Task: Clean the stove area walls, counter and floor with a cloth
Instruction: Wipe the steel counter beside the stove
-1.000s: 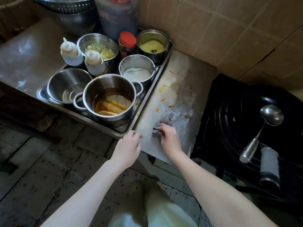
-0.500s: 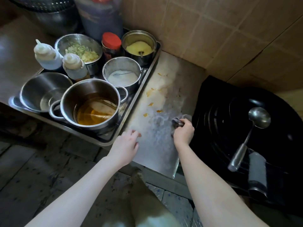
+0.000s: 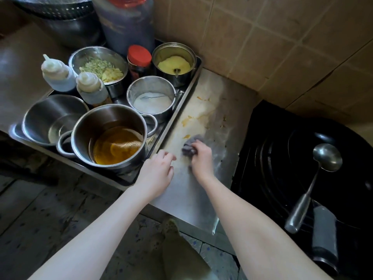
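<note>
My right hand (image 3: 202, 157) grips a small grey cloth (image 3: 189, 144) bunched against the steel counter (image 3: 203, 190), just below some orange and yellow food smears (image 3: 193, 120). The cloth sticks out from under the fingers on the far left side of the hand. My left hand (image 3: 156, 172) rests with loosely bent fingers at the near corner of the metal tray (image 3: 182, 100), holding nothing. The tiled wall (image 3: 272, 43) rises behind the counter.
The tray holds a pot of amber oil (image 3: 115, 144), an empty bowl (image 3: 50, 120), pots of white and yellow powder, squeeze bottles and a red-lidded jar (image 3: 139, 61). A black wok (image 3: 314, 172) with a steel ladle (image 3: 314, 182) sits right of the counter. Dark stained floor lies below.
My right hand has slid the cloth leftward from the counter's right edge by the wok to the middle, close to the smears. My left hand stays by the tray corner.
</note>
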Demonstrator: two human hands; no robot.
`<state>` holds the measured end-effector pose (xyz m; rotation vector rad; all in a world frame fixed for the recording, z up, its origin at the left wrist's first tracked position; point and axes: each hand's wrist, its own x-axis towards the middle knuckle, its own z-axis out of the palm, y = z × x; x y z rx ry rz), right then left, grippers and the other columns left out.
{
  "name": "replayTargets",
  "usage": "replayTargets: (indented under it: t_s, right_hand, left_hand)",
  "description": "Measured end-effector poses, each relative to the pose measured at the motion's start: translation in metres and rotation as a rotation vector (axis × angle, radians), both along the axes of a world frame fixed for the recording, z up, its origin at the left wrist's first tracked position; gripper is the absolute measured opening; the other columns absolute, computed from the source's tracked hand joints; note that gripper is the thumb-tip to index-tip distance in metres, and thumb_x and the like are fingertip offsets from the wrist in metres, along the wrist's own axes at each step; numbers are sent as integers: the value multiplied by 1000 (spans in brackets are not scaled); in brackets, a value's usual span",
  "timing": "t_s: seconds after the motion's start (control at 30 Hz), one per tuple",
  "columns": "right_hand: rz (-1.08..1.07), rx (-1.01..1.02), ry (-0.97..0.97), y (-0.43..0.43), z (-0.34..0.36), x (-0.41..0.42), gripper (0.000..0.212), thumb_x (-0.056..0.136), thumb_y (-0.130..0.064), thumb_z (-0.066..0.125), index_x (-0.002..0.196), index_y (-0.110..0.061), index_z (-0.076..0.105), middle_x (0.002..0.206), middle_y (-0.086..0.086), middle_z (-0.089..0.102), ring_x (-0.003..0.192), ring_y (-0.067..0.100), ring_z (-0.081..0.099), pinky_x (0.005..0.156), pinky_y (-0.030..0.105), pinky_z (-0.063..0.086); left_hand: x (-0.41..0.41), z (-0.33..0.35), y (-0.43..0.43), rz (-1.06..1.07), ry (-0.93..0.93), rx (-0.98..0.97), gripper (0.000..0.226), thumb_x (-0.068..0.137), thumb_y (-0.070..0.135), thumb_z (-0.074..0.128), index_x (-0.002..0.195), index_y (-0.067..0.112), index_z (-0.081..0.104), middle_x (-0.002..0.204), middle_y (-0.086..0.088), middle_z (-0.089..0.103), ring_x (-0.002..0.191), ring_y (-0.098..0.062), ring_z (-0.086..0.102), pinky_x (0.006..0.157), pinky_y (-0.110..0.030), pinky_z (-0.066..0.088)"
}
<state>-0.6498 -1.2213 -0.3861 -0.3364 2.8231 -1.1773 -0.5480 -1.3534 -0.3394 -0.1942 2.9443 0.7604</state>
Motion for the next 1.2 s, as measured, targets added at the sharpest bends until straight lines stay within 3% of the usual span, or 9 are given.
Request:
replayTargets:
  t_s: [0.1, 0.2, 0.4, 0.57, 0.67, 0.8, 0.9, 1.07, 1.2]
  right_hand:
    - [-458, -21, -149, 13, 4, -32, 36, 81, 2, 44, 97, -18, 69, 101, 11, 68, 91, 28, 62, 74, 26, 45]
    - [-528, 49, -165, 21, 4, -40, 36, 82, 1, 43, 97, -21, 69, 97, 9, 66, 86, 27, 61, 67, 21, 36]
    - [254, 124, 22, -14, 2, -10, 27, 76, 7, 56, 94, -7, 70, 108, 12, 68, 100, 29, 60, 78, 23, 42]
    - [321, 87, 116, -21, 4, -30, 23, 73, 9, 58, 92, 1, 69, 105, 18, 68, 97, 20, 57, 79, 27, 48]
    - [70, -45, 46, -13, 9, -54, 29, 75, 14, 50, 88, -4, 69, 87, 10, 65, 87, 13, 51, 64, -4, 34]
    - [-467, 90, -85, 28, 2, -91, 39, 82, 1, 43, 105, -21, 67, 107, 8, 65, 97, 27, 60, 73, 26, 43]
    - [-591, 101, -73, 43, 0, -97, 42, 83, 5, 40, 110, -14, 65, 113, 13, 64, 106, 33, 57, 82, 34, 46]
    - [-211, -18, 42, 8, -2, -77, 32, 75, 15, 49, 91, -2, 71, 104, 19, 67, 96, 25, 61, 76, -6, 31]
    - [314, 152, 33, -26, -9, -74, 29, 82, 4, 54, 106, -2, 68, 126, 17, 59, 120, 32, 50, 100, 32, 40]
  left_hand:
    - [-1, 1, -3, 26, -1, -1, 27, 96, 25, 45, 122, 20, 53, 127, -1, 50, 104, -19, 54, 86, -35, 52]
    - [-6, 2, -1, 38, 3, 1, 28, 97, 24, 44, 122, 20, 52, 127, -1, 49, 105, -19, 53, 86, -34, 50]
    - [-15, -2, -1, 57, -13, -7, 29, 95, 22, 45, 123, 19, 52, 125, -2, 49, 104, -22, 53, 84, -34, 44]
    - [-28, -1, 0, 74, -37, -31, 30, 95, 23, 44, 124, 20, 51, 125, -1, 48, 105, -23, 52, 81, -34, 41]
    - [-42, 1, 0, 81, -40, -38, 30, 95, 24, 42, 124, 22, 50, 127, 0, 47, 109, -23, 51, 85, -35, 41]
    - [-56, 4, 2, 103, -22, 9, 30, 94, 22, 43, 124, 20, 51, 126, -1, 48, 111, -24, 51, 88, -36, 43]
    - [-60, 5, 6, 97, -21, 19, 30, 94, 22, 43, 123, 21, 51, 126, 0, 47, 112, -24, 51, 87, -36, 43]
    - [-65, 2, 10, 94, -49, 23, 30, 95, 24, 42, 124, 22, 50, 127, 1, 46, 114, -22, 49, 89, -36, 42]
    - [-68, 2, 7, 102, -48, 5, 31, 95, 25, 43, 125, 22, 49, 127, 2, 46, 114, -21, 49, 88, -34, 41]
